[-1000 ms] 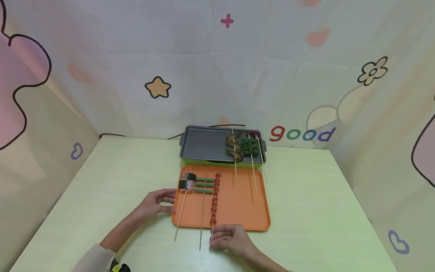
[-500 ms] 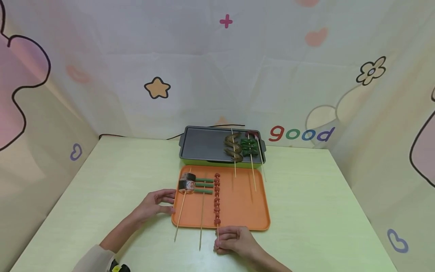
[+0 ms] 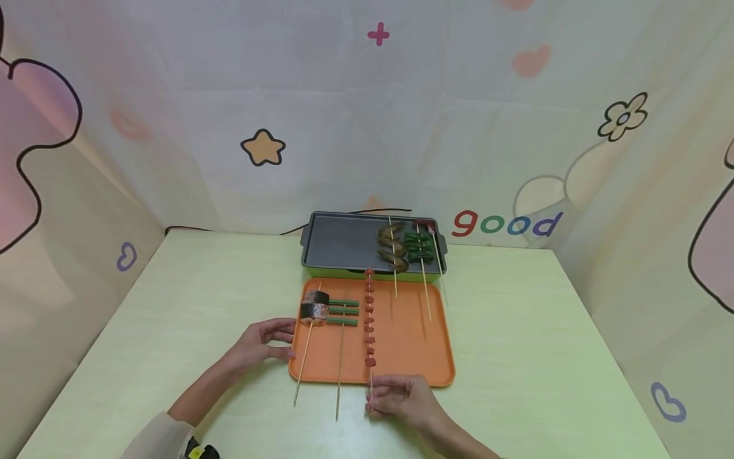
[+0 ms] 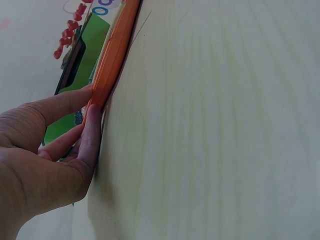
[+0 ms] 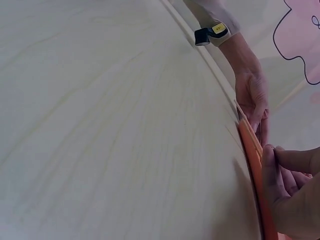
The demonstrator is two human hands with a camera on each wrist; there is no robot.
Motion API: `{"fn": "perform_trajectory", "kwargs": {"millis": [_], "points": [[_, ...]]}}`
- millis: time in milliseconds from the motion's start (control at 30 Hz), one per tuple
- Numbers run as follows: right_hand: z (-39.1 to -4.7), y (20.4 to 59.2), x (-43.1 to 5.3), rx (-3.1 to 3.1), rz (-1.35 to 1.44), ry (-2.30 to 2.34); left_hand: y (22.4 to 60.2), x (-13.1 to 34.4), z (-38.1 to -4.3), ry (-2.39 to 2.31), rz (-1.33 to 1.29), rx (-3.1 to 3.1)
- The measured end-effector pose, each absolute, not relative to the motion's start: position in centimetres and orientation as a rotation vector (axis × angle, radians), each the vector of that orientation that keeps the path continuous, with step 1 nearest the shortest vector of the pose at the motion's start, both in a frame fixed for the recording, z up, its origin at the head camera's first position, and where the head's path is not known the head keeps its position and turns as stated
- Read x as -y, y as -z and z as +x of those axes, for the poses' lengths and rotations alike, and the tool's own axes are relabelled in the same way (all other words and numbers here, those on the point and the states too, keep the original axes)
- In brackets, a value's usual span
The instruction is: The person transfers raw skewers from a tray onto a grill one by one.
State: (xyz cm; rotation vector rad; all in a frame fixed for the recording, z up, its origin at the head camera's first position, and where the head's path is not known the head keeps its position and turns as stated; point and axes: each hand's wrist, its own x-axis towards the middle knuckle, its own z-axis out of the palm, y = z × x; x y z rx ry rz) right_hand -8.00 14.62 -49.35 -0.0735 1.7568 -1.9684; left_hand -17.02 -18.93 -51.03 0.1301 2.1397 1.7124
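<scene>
My right hand pinches the bare lower end of a skewer of small red meat-like pieces. The skewer points away from me over the orange tray, and its tip overlaps the front of the grill. At the tray's left edge, my left hand touches the rim with thumb and fingertips, fingers fairly straight. On the tray's left side lie a skewer of dark-wrapped rolls and a skewer of green stalks. The red pieces show raised in the left wrist view.
The grill stands behind the tray, its right part bearing a shrimp skewer, a green leafy skewer and a dark red-tipped one. Their sticks jut out over the tray. A black cable runs along the back curtain.
My right hand has shifted the red skewer rightward from beside the green stalks, then forward and up, so its tip now reaches the grill's front. My left hand stays at the tray's edge.
</scene>
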Motion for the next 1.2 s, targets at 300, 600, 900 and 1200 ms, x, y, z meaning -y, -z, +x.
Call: {"fn": "perform_trajectory", "kwargs": {"millis": [300,600,900,1200], "points": [[-9.3,47.5,-14.6,-1.836,-0.125,1.969,51.0,18.9,-16.9,-1.716,0.134,-2.142],[-12.6,44.6,-14.2,-1.992,-0.2,1.899,50.9,18.9,-16.9,-1.708,0.123,-2.147],[-16.6,42.4,-13.6,-2.019,-0.172,1.907,50.8,18.8,-16.9,-1.705,0.125,-2.162],[-20.1,41.3,-13.1,-2.077,-0.135,1.866,51.0,18.8,-17.0,-1.716,0.141,-2.143]]}}
